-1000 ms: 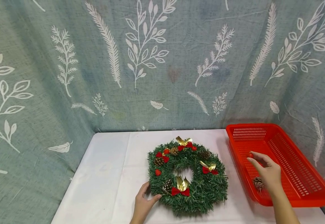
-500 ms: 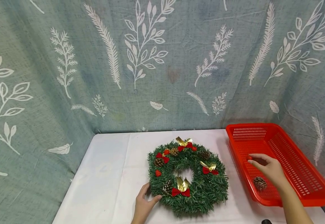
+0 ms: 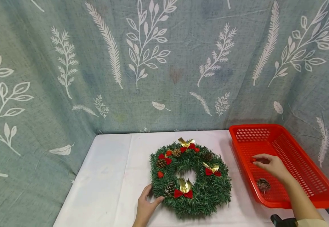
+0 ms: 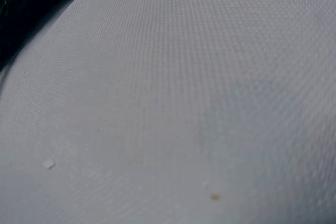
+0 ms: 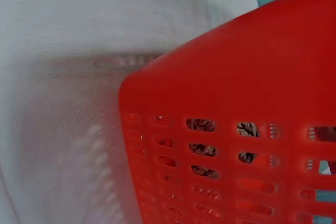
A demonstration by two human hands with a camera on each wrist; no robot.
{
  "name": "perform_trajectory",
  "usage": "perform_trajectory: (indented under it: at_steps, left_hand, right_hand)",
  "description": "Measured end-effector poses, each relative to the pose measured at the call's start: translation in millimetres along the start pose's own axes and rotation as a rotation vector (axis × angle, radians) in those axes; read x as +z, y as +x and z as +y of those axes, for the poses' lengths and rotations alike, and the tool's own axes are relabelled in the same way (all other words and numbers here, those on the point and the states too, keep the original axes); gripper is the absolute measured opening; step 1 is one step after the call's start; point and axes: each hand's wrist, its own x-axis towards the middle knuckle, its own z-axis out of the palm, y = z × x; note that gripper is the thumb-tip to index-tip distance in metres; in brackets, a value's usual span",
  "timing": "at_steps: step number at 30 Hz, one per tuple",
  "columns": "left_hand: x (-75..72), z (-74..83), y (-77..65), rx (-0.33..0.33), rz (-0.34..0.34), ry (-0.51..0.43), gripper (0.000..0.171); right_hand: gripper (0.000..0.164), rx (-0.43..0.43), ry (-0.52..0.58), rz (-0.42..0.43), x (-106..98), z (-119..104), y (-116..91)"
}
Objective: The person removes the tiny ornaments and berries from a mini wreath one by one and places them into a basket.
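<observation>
In the head view, a green tinsel wreath [image 3: 212, 192] lies on the table, decorated with red bows, gold ribbons, pine cones and small red ornaments. My left hand [image 3: 146, 206] holds the wreath's lower left edge, thumb against the front and fingertips partly hidden at the side. Over the red plastic basket [image 3: 309, 170], my right hand [image 3: 273, 167] pinches a small red ball-like ornament [image 3: 252, 160] between thumb and fingers. Below that hand, a pine cone [image 3: 263, 185] lies in the basket. Neither hand shows in the wrist views.
A white cloth [image 3: 110, 176] covers the table. Grey-green curtains [image 3: 170, 107] with white leaf prints hang behind and at both sides. The basket's slotted wall [image 5: 210, 98] fills much of the right wrist view. A dark device [image 3: 283, 221] sits at my right wrist.
My right hand has shifted slightly and its forearm has swung right, showing more of the pine cone and the dark wrist device. The left hand and the wreath stay put.
</observation>
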Motion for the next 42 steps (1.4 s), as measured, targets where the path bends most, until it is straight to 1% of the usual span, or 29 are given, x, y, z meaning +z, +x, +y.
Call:
perform_trajectory:
  at_steps: [3,6,11,14,20,22,28,33,37,42]
  left_hand:
    - [-0.2,0.7,0.7,0.016,0.008,0.005,0.066]
    - [0.2,0.7,0.9,0.022,0.007,0.005,0.065]
    - [1.0,-0.5,1.3,0.011,-0.003,-0.008,0.065]
    - [1.4,-1.1,1.3,0.014,-0.001,-0.013,0.064]
    - [0.2,0.9,1.0,0.054,0.020,-0.009,0.063]
    - [-0.4,1.5,0.7,0.040,0.015,-0.004,0.064]
    - [0.3,2.7,0.3,0.019,0.004,0.003,0.065]
    - [1.2,1.6,0.4,0.013,0.004,0.005,0.065]
    - [1.2,1.1,-0.2,0.016,0.002,0.013,0.065]
    - [1.4,0.3,-0.1,0.033,0.017,0.012,0.064]
  right_hand:
    - [0.034,0.003,0.014,-0.024,-1,5,4]
    - [0.033,-0.013,0.013,-0.054,-1,11,8]
    - [0.032,-0.022,0.014,-0.095,0,20,13]
    - [0.032,-0.001,0.011,-0.119,2,26,15]
    - [0.034,0.042,-0.052,-0.165,10,38,17]
    - [0.034,0.053,-0.063,-0.178,11,40,16]
    - [0.032,0.104,-0.059,-0.208,13,43,14]
    - [0.031,0.122,-0.035,-0.230,15,48,14]
    - [0.033,0.148,-0.022,-0.235,16,49,15]
    - [0.035,0.160,-0.024,-0.228,15,49,15]
